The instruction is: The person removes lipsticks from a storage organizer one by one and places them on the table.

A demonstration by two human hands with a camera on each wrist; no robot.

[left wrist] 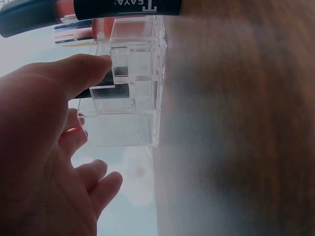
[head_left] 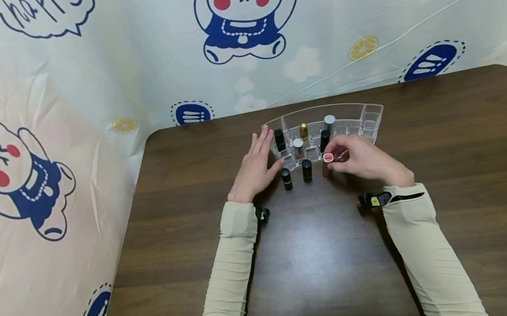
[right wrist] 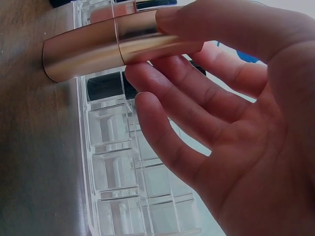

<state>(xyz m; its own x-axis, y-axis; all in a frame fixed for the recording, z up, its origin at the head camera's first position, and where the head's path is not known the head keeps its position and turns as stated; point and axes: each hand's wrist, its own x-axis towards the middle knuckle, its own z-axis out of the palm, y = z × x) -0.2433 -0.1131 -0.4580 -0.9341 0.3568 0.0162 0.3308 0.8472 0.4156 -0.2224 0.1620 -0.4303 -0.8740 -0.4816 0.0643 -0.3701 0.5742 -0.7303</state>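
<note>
Between the thumb and fingers of my right hand a rose-gold lipstick tube is pinched, its reddish round end facing up in the head view. It stands just in front of a curved clear organizer with small compartments. My left hand lies along the organizer's left end, fingers stretched out and thumb tip at its front edge. Two black lipstick tubes, a left one and a right one, stand upright on the table before the organizer.
Inside the organizer stand black tubes, a gold-capped one and silver-capped ones. The brown wooden table reaches back to a printed cloth hanging behind and at the left. Each wrist wears a small black camera.
</note>
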